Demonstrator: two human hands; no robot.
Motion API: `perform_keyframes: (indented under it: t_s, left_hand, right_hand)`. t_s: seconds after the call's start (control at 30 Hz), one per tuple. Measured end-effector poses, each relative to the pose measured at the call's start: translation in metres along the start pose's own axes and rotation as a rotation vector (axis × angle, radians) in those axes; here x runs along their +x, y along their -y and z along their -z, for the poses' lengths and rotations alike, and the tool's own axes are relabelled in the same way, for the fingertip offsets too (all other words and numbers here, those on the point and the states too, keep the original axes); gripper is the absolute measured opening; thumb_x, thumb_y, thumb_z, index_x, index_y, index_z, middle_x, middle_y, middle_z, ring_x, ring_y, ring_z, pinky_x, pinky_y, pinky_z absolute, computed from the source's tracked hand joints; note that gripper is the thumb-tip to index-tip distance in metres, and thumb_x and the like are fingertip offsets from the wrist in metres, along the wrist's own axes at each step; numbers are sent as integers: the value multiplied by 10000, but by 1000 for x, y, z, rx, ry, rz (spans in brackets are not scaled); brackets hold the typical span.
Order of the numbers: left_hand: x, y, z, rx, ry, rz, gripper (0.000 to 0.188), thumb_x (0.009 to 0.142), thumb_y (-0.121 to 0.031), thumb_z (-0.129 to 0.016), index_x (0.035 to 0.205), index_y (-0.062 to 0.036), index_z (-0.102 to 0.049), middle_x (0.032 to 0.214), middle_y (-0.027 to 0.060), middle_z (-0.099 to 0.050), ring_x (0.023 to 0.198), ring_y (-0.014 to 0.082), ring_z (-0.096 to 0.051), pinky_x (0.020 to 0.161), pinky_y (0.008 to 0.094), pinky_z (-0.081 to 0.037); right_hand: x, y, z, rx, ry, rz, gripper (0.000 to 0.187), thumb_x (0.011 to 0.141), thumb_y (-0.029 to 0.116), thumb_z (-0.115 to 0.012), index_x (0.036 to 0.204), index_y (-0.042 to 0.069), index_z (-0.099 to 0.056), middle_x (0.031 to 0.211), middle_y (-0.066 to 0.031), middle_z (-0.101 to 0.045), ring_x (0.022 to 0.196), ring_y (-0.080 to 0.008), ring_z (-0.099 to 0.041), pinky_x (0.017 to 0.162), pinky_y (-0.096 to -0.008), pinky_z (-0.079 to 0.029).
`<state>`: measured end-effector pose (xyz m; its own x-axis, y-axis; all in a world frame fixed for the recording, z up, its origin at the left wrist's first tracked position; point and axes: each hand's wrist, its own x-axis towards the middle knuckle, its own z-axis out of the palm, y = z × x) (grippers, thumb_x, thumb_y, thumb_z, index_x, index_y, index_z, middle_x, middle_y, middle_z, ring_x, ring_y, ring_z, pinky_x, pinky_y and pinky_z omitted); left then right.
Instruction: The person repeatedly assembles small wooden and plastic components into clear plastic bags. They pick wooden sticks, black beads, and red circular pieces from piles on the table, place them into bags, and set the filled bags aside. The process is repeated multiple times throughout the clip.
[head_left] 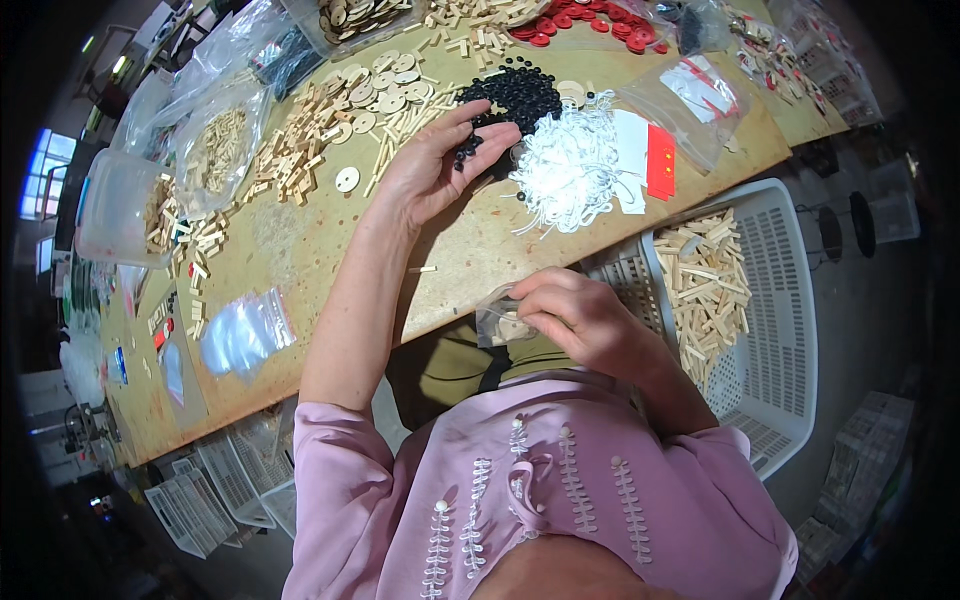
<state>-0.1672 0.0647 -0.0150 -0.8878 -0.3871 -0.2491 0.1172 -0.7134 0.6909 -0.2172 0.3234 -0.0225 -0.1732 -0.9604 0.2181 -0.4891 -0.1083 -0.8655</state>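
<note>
My left hand (437, 165) is turned palm up at the edge of a pile of black beads (517, 88). Several loose black beads (466, 150) lie cupped in its palm and fingers. Close to my body, just off the table's front edge, my right hand (572, 312) pinches a small clear plastic bag (497, 325). Pale wooden pieces show through the bag, though their exact shapes are hard to make out. Beside the beads, to the right of my left hand, is a heap of white cord (568, 165).
Wooden discs (385, 85), wooden blocks (290, 160) and thin sticks cover the table's far left. Red discs (590, 22) lie at the back. A red card (660, 162) sits right of the cord. Flat clear bags (247, 333) lie at left. A white basket (790, 300) holds wooden pieces.
</note>
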Motion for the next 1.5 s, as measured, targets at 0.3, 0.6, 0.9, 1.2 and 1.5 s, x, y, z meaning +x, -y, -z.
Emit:
perform_keyframes:
  t_s: [0.3, 0.6, 0.9, 1.2, 1.5]
  left_hand:
    - [-9, -9, 2, -407, 204, 81, 571, 1132, -296, -251, 1429, 171, -391, 1425, 339, -504, 1341, 397, -541, 1111, 436, -525]
    - [-36, -23, -10, -473, 370, 74, 659, 1127, -384, -236, 1432, 178, -395, 1456, 345, -472, 1377, 403, -502, 1146, 458, -485]
    - [-54, -39, -9, -426, 371, 29, 668, 1125, -398, -247, 1427, 174, -411, 1456, 350, -473, 1341, 392, -539, 1126, 446, -500]
    - [-60, -54, -11, -362, 418, -7, 679, 1125, -410, -229, 1417, 171, -429, 1402, 349, -526, 1317, 402, -561, 1116, 456, -505]
    - [-83, -55, -48, 216, 175, -216, 748, 1108, -514, -212, 1336, 109, -556, 1312, 239, -627, 1246, 329, -619, 1067, 418, -499]
  right_hand:
    - [7, 10, 14, -1, -112, 118, 112, 863, -56, -699, 958, -1, -684, 1065, -163, -710, 978, -307, -703, 845, -374, -560]
    - [44, 44, 38, -147, -155, 229, 78, 856, -40, -684, 928, -9, -682, 1015, -126, -697, 940, -266, -697, 816, -343, -554]
    - [67, 48, 33, -177, -73, 184, 89, 868, -37, -676, 945, 3, -655, 999, -110, -663, 893, -260, -665, 774, -349, -535]
    - [88, 49, 30, -224, -3, 244, 58, 893, 12, -662, 947, -10, -653, 1025, -128, -662, 919, -281, -658, 818, -365, -530]
    - [107, 45, 26, -78, 27, 186, 70, 901, 50, -699, 940, -8, -691, 1024, -109, -677, 1027, -244, -665, 910, -346, -519]
